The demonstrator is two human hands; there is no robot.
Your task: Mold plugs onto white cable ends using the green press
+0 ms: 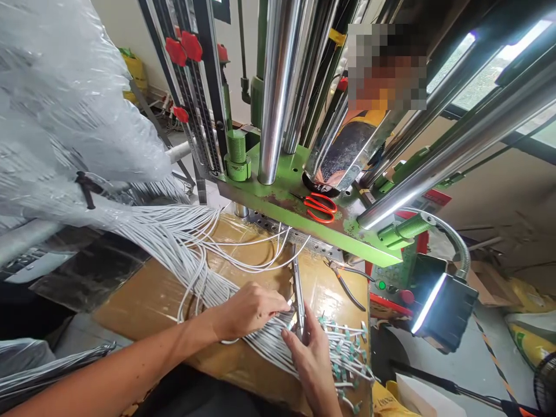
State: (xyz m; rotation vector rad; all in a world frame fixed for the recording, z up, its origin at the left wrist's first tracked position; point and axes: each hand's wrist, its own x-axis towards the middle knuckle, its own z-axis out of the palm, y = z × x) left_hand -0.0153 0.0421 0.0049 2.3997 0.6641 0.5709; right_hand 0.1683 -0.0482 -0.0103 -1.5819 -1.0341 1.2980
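Observation:
A narrow metal bar with small fittings along its left edge stands out from the cables on the brown-covered table. My right hand grips its near end, thumb on the left and fingers on the right. My left hand is closed in a pinch at the bar's left edge; whatever small piece lies between its fingertips is too small to name. Under both hands runs a thick bundle of white cables. Many cable ends carry small green-and-white connectors, right of my right hand.
Orange-handled scissors lie on the green machine plate, among steel columns. Pliers rest at the table's right. A lit lamp hangs beyond. Plastic-wrapped cables fill the left. Another person is behind the machine.

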